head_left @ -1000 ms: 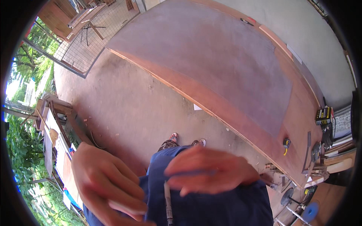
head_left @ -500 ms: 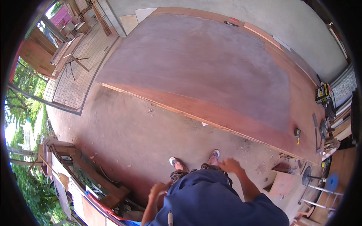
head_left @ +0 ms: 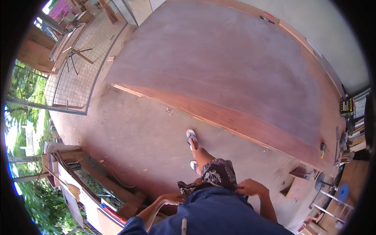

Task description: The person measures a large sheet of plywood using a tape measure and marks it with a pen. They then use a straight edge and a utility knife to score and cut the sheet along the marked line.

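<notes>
Both my hands are at my waist, beside the hem of my dark blue shirt [head_left: 219,207]. My left hand [head_left: 172,198] is closed, its fingertips against the side of my dark patterned shorts [head_left: 217,172] where the shirt meets them. On the other side, my right hand [head_left: 250,187] pinches at the edge of the shorts, the elbow bent outward. The fingertips of both hands are partly hidden by cloth. One sandalled foot [head_left: 192,139] is set ahead of the other on the concrete floor [head_left: 133,129].
Ahead lies a large wooden panel [head_left: 219,66] with a greyish coat and bare reddish edges. On it are a tape measure [head_left: 322,149] and a black-handled tool [head_left: 267,19]. Scrap boards [head_left: 105,182] stand at the left, near a wire-mesh gate [head_left: 74,86]. A wooden box [head_left: 297,188] sits at right.
I have stepped forward with one foot, and the panel appears closer. My hands have moved in against the sides of my shorts.
</notes>
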`<state>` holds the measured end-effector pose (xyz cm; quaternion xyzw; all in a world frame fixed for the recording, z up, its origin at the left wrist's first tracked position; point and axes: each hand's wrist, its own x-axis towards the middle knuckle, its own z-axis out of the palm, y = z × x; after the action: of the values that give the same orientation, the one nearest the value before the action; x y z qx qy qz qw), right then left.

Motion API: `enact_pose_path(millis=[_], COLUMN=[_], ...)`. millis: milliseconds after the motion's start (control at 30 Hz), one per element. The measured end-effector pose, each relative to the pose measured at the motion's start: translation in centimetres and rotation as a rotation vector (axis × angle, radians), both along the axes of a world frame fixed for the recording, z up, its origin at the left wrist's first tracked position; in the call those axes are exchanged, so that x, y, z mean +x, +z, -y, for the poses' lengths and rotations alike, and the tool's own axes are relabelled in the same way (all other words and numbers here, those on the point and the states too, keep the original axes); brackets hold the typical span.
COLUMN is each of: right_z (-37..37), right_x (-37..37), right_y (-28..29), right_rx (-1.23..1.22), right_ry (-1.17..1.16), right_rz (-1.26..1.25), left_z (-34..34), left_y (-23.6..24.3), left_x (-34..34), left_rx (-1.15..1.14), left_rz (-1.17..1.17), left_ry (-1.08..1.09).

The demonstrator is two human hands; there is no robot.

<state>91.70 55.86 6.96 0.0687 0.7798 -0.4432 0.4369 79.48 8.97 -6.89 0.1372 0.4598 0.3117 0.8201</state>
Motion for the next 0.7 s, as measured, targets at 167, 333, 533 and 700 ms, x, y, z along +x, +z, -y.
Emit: enact_pose_path(millis=[167,333,533,700], right_z=[-1.0,-7.5,-7.9,-7.8], right_x=[-13.4,-23.5,-28.5,-28.2], right_y=[-1.5,-4.8,-9.9,-11.5], right_rx=[0.100,0.929,1.192,1.269], right_ry=[-0.436,-0.952,-0.978,-1.009], right_rz=[-0.649,-0.456,-0.003,-0.091], left_z=[1.3,1.6,8.1,1.0], left_y=[8.5,22.3,42.5,48.5], left_x=[-11.7,-27.7,-49.3,-57.3], left_rx=[-0.192,-0.363,-0.040,-0.055], left_rz=[-0.172,-0.797,-2.095,-2.145], left_ry=[0.079,-0.076,0.835,0.655])
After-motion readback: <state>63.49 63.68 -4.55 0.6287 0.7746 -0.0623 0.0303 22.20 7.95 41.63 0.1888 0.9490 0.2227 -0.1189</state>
